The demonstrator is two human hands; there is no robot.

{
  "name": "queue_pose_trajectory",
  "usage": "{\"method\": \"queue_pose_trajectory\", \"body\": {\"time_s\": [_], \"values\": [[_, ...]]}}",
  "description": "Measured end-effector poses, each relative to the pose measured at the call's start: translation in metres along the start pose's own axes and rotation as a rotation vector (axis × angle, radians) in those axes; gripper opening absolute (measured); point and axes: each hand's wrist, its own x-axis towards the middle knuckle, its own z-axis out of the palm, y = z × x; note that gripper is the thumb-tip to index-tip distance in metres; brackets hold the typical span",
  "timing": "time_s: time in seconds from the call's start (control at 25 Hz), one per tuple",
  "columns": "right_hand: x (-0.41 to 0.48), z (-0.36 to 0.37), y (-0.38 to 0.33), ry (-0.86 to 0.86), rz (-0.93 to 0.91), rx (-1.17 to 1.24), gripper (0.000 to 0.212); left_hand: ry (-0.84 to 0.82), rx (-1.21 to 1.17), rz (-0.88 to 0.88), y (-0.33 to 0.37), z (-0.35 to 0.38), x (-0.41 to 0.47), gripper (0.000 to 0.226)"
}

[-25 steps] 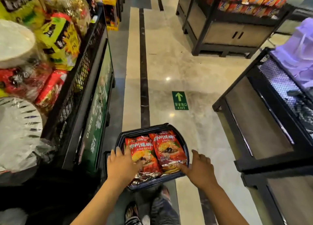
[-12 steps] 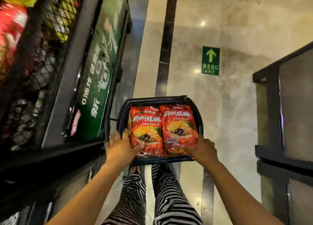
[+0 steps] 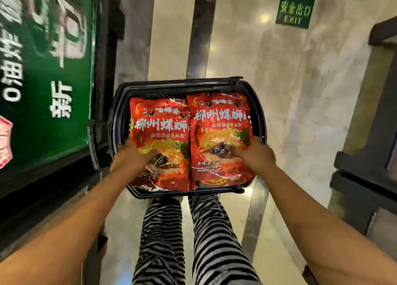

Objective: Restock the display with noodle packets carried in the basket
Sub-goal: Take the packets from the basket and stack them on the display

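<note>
Legs: a person's zebra-striped trousers (image 3: 163,241) fill the bottom of the view, standing on a polished marble floor (image 3: 268,91).
Arms: two bare forearms reach forward and down to a black basket (image 3: 261,117) held in front of the legs.
Left hand (image 3: 131,158): fingers curled onto the lower edge of the left noodle packet (image 3: 160,132), at the basket's near-left side.
Right hand (image 3: 256,155): fingers closed on the lower right corner of the right noodle packet (image 3: 221,132), over the basket's right rim.
Packets: the two red packets lie side by side, face up, printed tops pointing away, touching along their inner edges; more foil shows beneath them.
Left side: a black display stand carries a green banner (image 3: 53,69) with white characters, blurred, just beside the basket.
Right side: a dark-framed fixture (image 3: 369,134) stands apart from the basket.
Far floor: a green exit sign (image 3: 295,7) is stuck on the marble beyond a dark inlaid strip (image 3: 198,37).
</note>
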Motion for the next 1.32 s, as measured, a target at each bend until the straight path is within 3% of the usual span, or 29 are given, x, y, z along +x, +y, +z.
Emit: {"method": "queue_pose_trajectory", "body": {"time_s": [0.12,0.24,0.48,0.52,0.64,0.68,0.8,0.96,1.12,1.32], "values": [[0.025,0.009,-0.006,0.02,0.059,0.018,0.088,-0.03,-0.108,-0.07,0.003,0.013,0.026,0.104],[0.041,0.016,-0.009,0.096,0.033,-0.007,0.092,0.07,-0.186,-0.086,0.009,0.016,0.036,0.122],[0.055,0.024,-0.01,0.142,0.072,0.138,0.102,-0.019,-0.482,-0.004,0.009,0.017,0.028,0.079],[0.056,0.027,-0.008,0.137,0.089,0.129,0.111,-0.041,-0.525,0.002,0.008,0.014,0.026,0.072],[0.058,0.043,-0.002,0.137,0.141,0.228,0.164,-0.045,-0.595,-0.014,0.004,0.012,0.018,0.062],[0.065,0.049,0.005,0.154,0.148,0.229,0.166,-0.032,-0.605,-0.003,0.003,0.012,0.014,0.058],[0.05,0.049,-0.002,0.245,0.121,0.269,0.137,-0.002,-0.668,-0.016,-0.006,0.016,0.006,0.04],[0.021,0.041,-0.019,0.16,0.024,0.49,0.063,0.005,-0.762,0.016,-0.013,0.013,-0.014,0.034],[-0.026,0.027,-0.018,0.058,-0.063,0.626,0.051,0.081,-0.824,0.07,-0.032,-0.007,-0.06,0.041],[-0.113,0.024,0.0,-0.003,-0.244,0.565,0.037,0.143,-0.918,0.131,-0.083,-0.033,-0.14,0.044]]}}
